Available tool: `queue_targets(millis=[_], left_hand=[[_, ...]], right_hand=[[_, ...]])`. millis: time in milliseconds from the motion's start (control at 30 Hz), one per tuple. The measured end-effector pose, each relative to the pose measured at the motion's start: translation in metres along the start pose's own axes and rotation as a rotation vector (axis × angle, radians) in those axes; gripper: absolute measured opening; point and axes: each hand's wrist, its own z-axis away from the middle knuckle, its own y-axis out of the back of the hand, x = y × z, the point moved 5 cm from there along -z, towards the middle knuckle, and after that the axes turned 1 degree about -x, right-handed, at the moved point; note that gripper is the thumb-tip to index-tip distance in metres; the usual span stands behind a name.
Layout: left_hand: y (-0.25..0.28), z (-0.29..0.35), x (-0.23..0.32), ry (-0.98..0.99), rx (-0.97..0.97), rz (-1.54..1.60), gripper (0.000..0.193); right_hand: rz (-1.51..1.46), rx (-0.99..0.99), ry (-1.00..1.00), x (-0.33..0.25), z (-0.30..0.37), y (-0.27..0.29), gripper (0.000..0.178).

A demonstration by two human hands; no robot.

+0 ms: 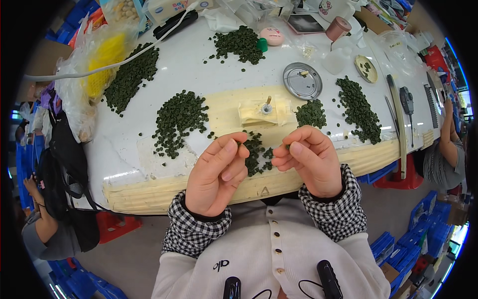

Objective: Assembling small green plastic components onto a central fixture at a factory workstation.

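Observation:
My left hand (215, 173) is closed in a pinch on a small dark green piece (239, 143), mostly hidden by thumb and forefinger. A similar green piece (288, 147) peeks out between the thumb and finger of my right hand (312, 160). Both hands are raised near the table's front edge, apart from each other. Below and between them lies a small heap of green pieces (255, 155). Just beyond stands a block wrapped in yellowish tape (256, 115), with a short metal post (267, 106) upright on it.
More heaps of green pieces (180, 119) spread over the white table (117, 154). A round metal lid (302, 82) sits behind the block. Tweezers (391, 112) and a screwdriver (407, 102) lie at the right. A white cable (124, 62) crosses the far left, near plastic bags (74, 94).

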Motion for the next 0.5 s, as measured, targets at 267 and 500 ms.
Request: queue_targets(millis=[267,500], left_hand=[[0.0028,0.0013,-0.0013,-0.014,-0.052,-0.048,0.023],[0.002,0.0017,-0.0007,-0.024,-0.02,-0.118,0.025]], right_hand=[[-0.02,-0.023,-0.008,0.0019,0.0015,-0.0028,0.017],[-0.001,-0.026,0.011,0.0036,0.0025,-0.0034,0.016]])
